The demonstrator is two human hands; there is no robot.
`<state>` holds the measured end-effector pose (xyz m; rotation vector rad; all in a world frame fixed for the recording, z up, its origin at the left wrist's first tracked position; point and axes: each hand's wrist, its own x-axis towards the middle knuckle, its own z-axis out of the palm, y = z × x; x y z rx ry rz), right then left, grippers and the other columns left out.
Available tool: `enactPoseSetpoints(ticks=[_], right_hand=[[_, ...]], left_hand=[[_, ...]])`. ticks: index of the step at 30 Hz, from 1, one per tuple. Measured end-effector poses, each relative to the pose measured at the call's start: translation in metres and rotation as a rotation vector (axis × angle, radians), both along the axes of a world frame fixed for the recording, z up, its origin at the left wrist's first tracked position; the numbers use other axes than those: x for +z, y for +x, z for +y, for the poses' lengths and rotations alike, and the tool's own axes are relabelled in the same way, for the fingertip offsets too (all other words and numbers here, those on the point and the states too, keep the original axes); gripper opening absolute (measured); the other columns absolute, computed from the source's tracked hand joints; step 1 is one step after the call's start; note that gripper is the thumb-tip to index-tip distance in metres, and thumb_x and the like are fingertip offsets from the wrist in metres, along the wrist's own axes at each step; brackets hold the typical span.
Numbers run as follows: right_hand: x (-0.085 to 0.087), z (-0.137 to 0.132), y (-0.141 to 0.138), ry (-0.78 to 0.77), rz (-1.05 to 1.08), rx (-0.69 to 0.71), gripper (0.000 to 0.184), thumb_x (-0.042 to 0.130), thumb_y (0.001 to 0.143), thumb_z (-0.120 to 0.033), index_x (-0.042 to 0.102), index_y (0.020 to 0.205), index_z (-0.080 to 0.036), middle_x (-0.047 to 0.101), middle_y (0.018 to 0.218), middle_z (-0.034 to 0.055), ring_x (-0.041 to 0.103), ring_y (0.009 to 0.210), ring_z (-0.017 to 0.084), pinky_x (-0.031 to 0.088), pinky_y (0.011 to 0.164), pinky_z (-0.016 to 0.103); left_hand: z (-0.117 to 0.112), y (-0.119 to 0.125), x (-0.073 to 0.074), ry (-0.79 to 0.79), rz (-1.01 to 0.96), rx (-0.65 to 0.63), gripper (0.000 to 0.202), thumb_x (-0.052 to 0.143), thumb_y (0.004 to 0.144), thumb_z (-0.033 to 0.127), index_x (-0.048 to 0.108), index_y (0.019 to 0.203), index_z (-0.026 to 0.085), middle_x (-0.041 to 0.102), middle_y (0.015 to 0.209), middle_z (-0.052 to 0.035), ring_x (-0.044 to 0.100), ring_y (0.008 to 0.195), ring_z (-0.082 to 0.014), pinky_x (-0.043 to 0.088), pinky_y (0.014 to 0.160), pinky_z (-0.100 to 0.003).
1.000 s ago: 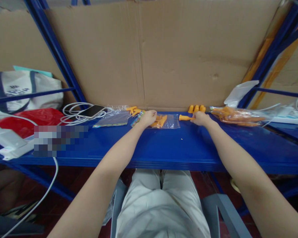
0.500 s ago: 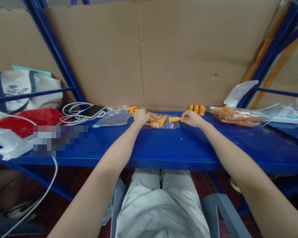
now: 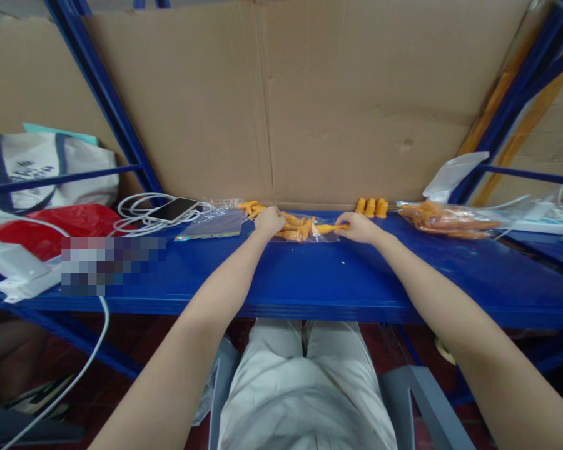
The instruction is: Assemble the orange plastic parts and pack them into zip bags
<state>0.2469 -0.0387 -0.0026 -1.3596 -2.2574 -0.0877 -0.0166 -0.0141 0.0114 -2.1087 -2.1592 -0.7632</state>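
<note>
A clear plastic bag [image 3: 319, 238] with several orange plastic pieces [image 3: 300, 230] lies at the back of the blue shelf. At its left end, my left hand [image 3: 268, 222] is closed on the bag, its fingertips partly hidden. My right hand [image 3: 360, 227] pinches the thin end of an orange plastic piece [image 3: 328, 229]. The piece's other end lies over or inside the bag; I cannot tell which. Beyond my left hand are small orange branching pieces [image 3: 250, 207]. Behind my right hand, several orange rounded pieces [image 3: 371, 207] stand upright by the cardboard.
A flat plastic packet [image 3: 213, 224], a phone [image 3: 176, 210] and white cables [image 3: 134, 206] lie on the left, with a white power strip [image 3: 32, 275] nearer. A filled bag of orange parts [image 3: 443, 219] sits on the right. Cardboard [image 3: 309, 100] walls off the back.
My right hand has moved slightly left, bringing the orange piece up against the others at the bag. My left hand has shifted a little to the right.
</note>
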Motion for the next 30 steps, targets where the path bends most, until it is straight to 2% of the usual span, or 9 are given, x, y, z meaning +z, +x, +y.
enactPoseSetpoints(ticks=[3, 6, 10, 13, 16, 21, 26, 30], right_hand=[[0.003, -0.002, 0.000, -0.012, 0.007, 0.011, 0.005, 0.066, 0.075, -0.017, 0.069, 0.079, -0.018, 0.074, 0.090, 0.0073, 0.068, 0.085, 0.023, 0.050, 0.079, 0.031], [0.004, -0.004, -0.001, -0.033, 0.021, 0.029, 0.003, 0.065, 0.074, -0.019, 0.069, 0.076, -0.019, 0.073, 0.083, 0.0057, 0.066, 0.079, 0.021, 0.049, 0.075, 0.030], [0.005, -0.007, -0.003, -0.092, 0.081, 0.070, 0.004, 0.065, 0.075, -0.022, 0.067, 0.072, -0.019, 0.071, 0.077, 0.0033, 0.064, 0.074, 0.019, 0.047, 0.072, 0.028], [0.004, -0.007, -0.005, -0.147, 0.135, 0.100, 0.006, 0.065, 0.075, -0.023, 0.066, 0.070, -0.019, 0.070, 0.074, 0.0024, 0.063, 0.072, 0.018, 0.047, 0.071, 0.028], [0.003, -0.006, -0.005, -0.142, 0.148, 0.082, 0.006, 0.066, 0.074, -0.024, 0.067, 0.072, -0.018, 0.070, 0.073, 0.0021, 0.062, 0.070, 0.017, 0.047, 0.069, 0.028], [0.004, -0.003, -0.002, -0.083, 0.053, -0.018, 0.007, 0.065, 0.077, -0.023, 0.070, 0.076, -0.017, 0.072, 0.077, 0.0042, 0.064, 0.071, 0.018, 0.047, 0.069, 0.028], [0.012, -0.009, 0.000, -0.071, -0.076, -0.185, 0.011, 0.062, 0.082, -0.020, 0.072, 0.086, -0.016, 0.075, 0.090, 0.0110, 0.069, 0.085, 0.025, 0.049, 0.076, 0.032], [0.021, -0.021, -0.001, -0.102, -0.173, -0.358, 0.017, 0.059, 0.087, -0.021, 0.073, 0.095, -0.016, 0.075, 0.102, 0.0149, 0.069, 0.100, 0.031, 0.049, 0.085, 0.039]], left_hand=[[-0.003, 0.001, 0.001, 0.012, 0.021, -0.015, 0.036, 0.051, 0.087, 0.020, 0.073, 0.116, 0.018, 0.074, 0.117, -0.0122, 0.067, 0.114, -0.0259, 0.051, 0.097, -0.033], [-0.003, 0.004, 0.000, 0.060, 0.042, -0.126, 0.037, 0.050, 0.088, 0.018, 0.072, 0.118, 0.016, 0.073, 0.120, -0.0116, 0.066, 0.116, -0.0248, 0.050, 0.100, -0.032], [0.000, 0.014, -0.005, 0.190, 0.067, -0.443, 0.036, 0.048, 0.089, 0.014, 0.072, 0.116, 0.015, 0.072, 0.123, -0.0094, 0.065, 0.117, -0.0206, 0.047, 0.106, -0.032], [-0.002, 0.024, -0.009, 0.296, 0.107, -0.692, 0.035, 0.046, 0.090, 0.012, 0.072, 0.113, 0.016, 0.070, 0.125, -0.0089, 0.062, 0.122, -0.0201, 0.044, 0.110, -0.039], [-0.008, 0.034, -0.011, 0.335, 0.152, -0.844, 0.037, 0.046, 0.087, 0.009, 0.074, 0.110, 0.019, 0.065, 0.136, -0.0082, 0.056, 0.129, -0.0209, 0.042, 0.112, -0.045], [-0.015, 0.040, -0.013, 0.295, 0.216, -0.922, 0.034, 0.048, 0.082, 0.004, 0.076, 0.094, 0.020, 0.060, 0.141, -0.0075, 0.052, 0.134, -0.0229, 0.040, 0.113, -0.048], [-0.021, 0.042, -0.013, 0.227, 0.306, -0.951, 0.037, 0.049, 0.083, 0.003, 0.075, 0.099, 0.023, 0.050, 0.152, -0.0050, 0.039, 0.144, -0.0255, 0.032, 0.116, -0.054], [-0.031, 0.047, -0.012, 0.170, 0.409, -0.944, 0.034, 0.048, 0.085, 0.004, 0.074, 0.096, 0.022, 0.045, 0.156, -0.0057, 0.029, 0.149, -0.0276, 0.024, 0.118, -0.061]])
